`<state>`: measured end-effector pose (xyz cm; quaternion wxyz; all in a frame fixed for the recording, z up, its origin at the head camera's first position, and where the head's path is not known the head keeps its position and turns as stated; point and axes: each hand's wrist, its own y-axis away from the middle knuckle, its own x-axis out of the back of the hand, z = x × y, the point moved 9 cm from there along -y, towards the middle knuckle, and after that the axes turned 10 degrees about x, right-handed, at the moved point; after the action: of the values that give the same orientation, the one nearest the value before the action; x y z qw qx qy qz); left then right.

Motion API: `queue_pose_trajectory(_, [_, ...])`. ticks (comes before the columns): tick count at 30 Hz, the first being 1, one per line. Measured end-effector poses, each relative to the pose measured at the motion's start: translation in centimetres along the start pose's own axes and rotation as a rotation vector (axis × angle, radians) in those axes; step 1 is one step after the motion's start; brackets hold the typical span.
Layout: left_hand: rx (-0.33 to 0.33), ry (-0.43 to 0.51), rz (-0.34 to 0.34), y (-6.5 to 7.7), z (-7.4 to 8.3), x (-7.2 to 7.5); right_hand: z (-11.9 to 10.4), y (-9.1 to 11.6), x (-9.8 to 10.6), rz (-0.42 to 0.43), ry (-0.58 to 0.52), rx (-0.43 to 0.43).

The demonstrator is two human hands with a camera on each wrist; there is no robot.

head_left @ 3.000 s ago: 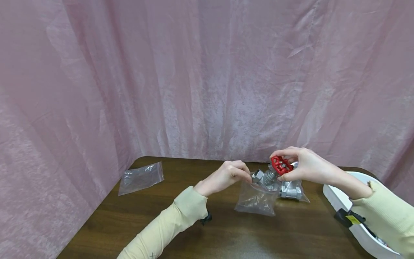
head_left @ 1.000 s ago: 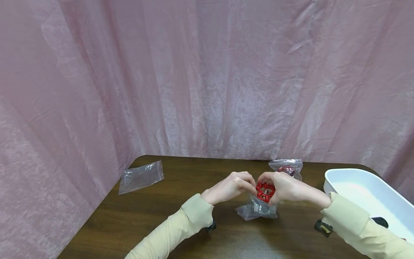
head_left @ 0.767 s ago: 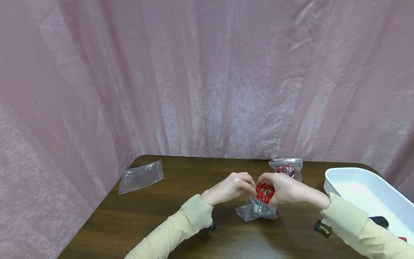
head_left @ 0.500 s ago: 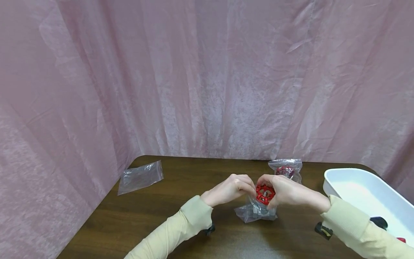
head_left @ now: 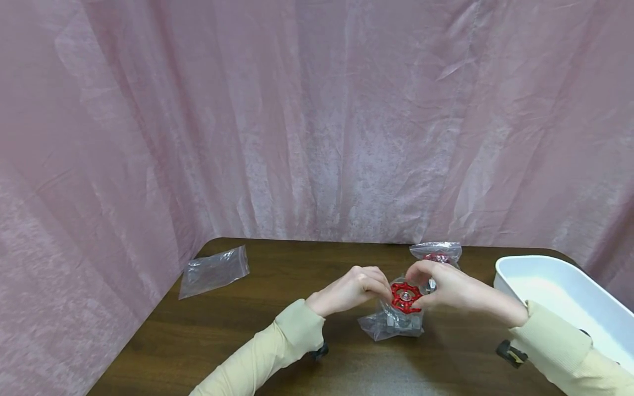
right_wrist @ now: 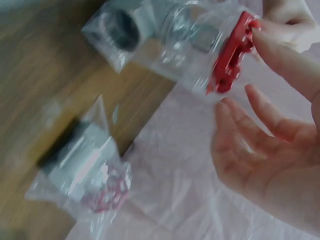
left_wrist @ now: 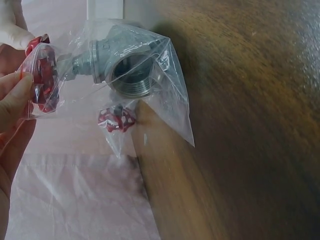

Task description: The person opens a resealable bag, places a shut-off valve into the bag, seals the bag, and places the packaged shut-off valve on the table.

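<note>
Overall, a dark brown wood-grained table with rounded far corners, backed and flanked on its left by a draped pink curtain with vertical folds. A flat transparent bag lies near the table's left edge; a white tray stands at the right, its near portion covered by the pale yellow right sleeve. Between them, right of centre, is the grey metal valve in a clear bag, its red handwheel uppermost. Whether its base touches the table cannot be told. The left hand has its grip clamped on the clear bag at the handwheel's left side. The right hand is beside the opposite edge, its grip parted, thumb and fingers spread about the rim. Behind lies a second bagged valve, also with a red wheel; the right hand hides part of it from the head view. A black device sits under the left cuff.
</note>
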<state>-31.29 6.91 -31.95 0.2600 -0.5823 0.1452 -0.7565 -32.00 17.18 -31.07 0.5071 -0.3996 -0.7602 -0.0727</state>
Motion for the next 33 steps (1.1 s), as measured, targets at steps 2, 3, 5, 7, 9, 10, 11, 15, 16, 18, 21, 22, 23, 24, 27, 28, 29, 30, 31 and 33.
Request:
queue_pose_trajectory(2, [-0.001,-0.007,-0.002,0.0,0.0,0.0,0.2,0.5,0.5,0.020,0.046,0.001])
queue_pose_trajectory(3, [-0.002,-0.014,-0.004,0.0,0.0,-0.1,0.2,0.8,0.6,0.024,0.053,0.005])
queue_pose_trajectory(5, [-0.001,-0.026,-0.006,0.0,-0.1,-0.1,0.4,1.3,0.4,0.014,0.049,0.015])
queue_pose_trajectory(7, [0.000,-0.028,-0.003,0.0,-0.1,-0.1,0.5,1.6,0.2,0.009,0.036,0.035])
queue_pose_trajectory(9, [0.001,-0.032,0.002,0.0,-0.1,-0.1,0.5,1.8,0.0,0.015,0.031,0.058])
queue_pose_trajectory(10, [0.000,-0.031,0.004,0.0,-0.2,-0.1,0.4,1.9,-0.1,0.022,0.023,0.075])
queue_pose_trajectory(11, [0.000,-0.030,0.005,0.0,-0.1,0.0,0.4,2.0,-0.2,0.030,0.016,0.094])
queue_pose_trajectory(15, [-0.005,-0.033,0.005,0.0,-0.2,-0.1,-0.3,2.3,-0.7,0.049,-0.024,0.193])
queue_pose_trajectory(16, [-0.007,-0.037,0.005,0.0,-0.2,-0.2,-0.4,2.3,-0.7,0.049,-0.028,0.219])
queue_pose_trajectory(18, [-0.009,-0.048,0.005,-0.1,-0.2,-0.2,-0.6,2.5,-0.8,0.049,-0.026,0.264])
queue_pose_trajectory(21, [-0.001,-0.048,-0.001,-0.1,-0.3,-0.3,-1.0,2.7,-0.7,0.060,0.001,0.336])
queue_pose_trajectory(22, [0.003,-0.043,-0.005,-0.1,-0.3,-0.3,-1.1,2.8,-0.6,0.065,0.014,0.360])
queue_pose_trajectory(23, [0.006,-0.037,-0.008,-0.1,-0.3,-0.3,-1.2,2.8,-0.5,0.070,0.023,0.384])
queue_pose_trajectory(24, [0.010,-0.029,-0.012,-0.2,-0.4,-0.4,-1.4,2.9,-0.4,0.076,0.034,0.407])
queue_pose_trajectory(27, [0.012,-0.014,-0.023,-0.2,-0.2,-0.4,-1.8,2.9,-0.1,0.091,0.067,0.464])
queue_pose_trajectory(28, [0.012,-0.011,-0.026,-0.2,-0.2,-0.4,-1.9,2.9,-0.1,0.096,0.075,0.482])
queue_pose_trajectory(29, [0.010,-0.014,-0.030,-0.2,-0.1,-0.4,-2.1,2.9,0.0,0.101,0.084,0.500])
queue_pose_trajectory(30, [0.009,-0.021,-0.037,-0.2,-0.1,-0.5,-2.2,2.9,0.1,0.106,0.093,0.515])
queue_pose_trajectory(31, [0.006,-0.030,-0.042,-0.2,0.0,-0.5,-2.3,2.9,0.2,0.110,0.102,0.530])
queue_pose_trajectory(33, [0.003,-0.030,-0.047,-0.3,0.0,-0.5,-2.5,2.8,0.3,0.118,0.119,0.550])
